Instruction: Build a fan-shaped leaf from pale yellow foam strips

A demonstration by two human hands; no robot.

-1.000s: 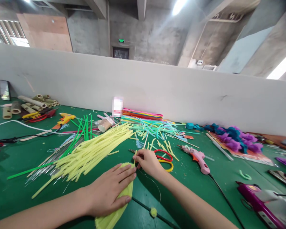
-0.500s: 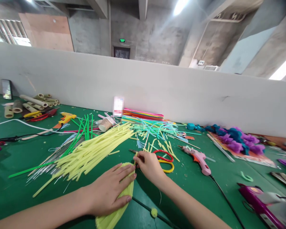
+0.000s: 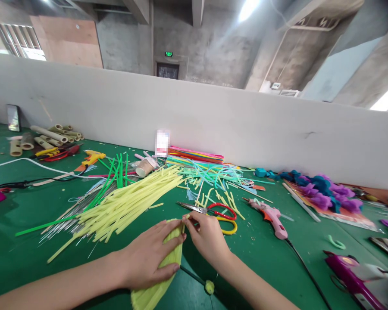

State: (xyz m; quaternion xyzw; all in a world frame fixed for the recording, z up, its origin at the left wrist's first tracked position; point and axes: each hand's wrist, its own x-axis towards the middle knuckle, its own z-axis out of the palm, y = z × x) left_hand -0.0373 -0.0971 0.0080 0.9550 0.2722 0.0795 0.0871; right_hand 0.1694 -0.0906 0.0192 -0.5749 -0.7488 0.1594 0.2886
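Note:
My left hand (image 3: 150, 254) lies flat with its fingers spread over a leaf-shaped piece of yellow pipe cleaners (image 3: 155, 292), thumb and fingertips on its top face. At the far tip of that piece, my right hand (image 3: 207, 234) pinches a yellow pipe cleaner end, mostly hidden by the fingers. Just beyond the right hand lie scissors (image 3: 224, 211) with one red and one yellow handle, blades pointing left. A dark green stem (image 3: 192, 274) with a small yellow-green knob (image 3: 209, 287) runs out from beside the yellow piece, below my right wrist.
Loose yellow pipe cleaners (image 3: 132, 202) are heaped left of centre, with green and turquoise ones (image 3: 213, 172) behind. A pink glue gun (image 3: 271, 215) lies at right, trailing a cable. Purple and teal fuzzy shapes (image 3: 323, 191) sit farther right. A white partition (image 3: 245, 129) closes the back.
My right hand has turned and dropped slightly, its fingers still at the tip, and more of the scissor blades shows. My left hand stays on the piece. The view has shifted slightly.

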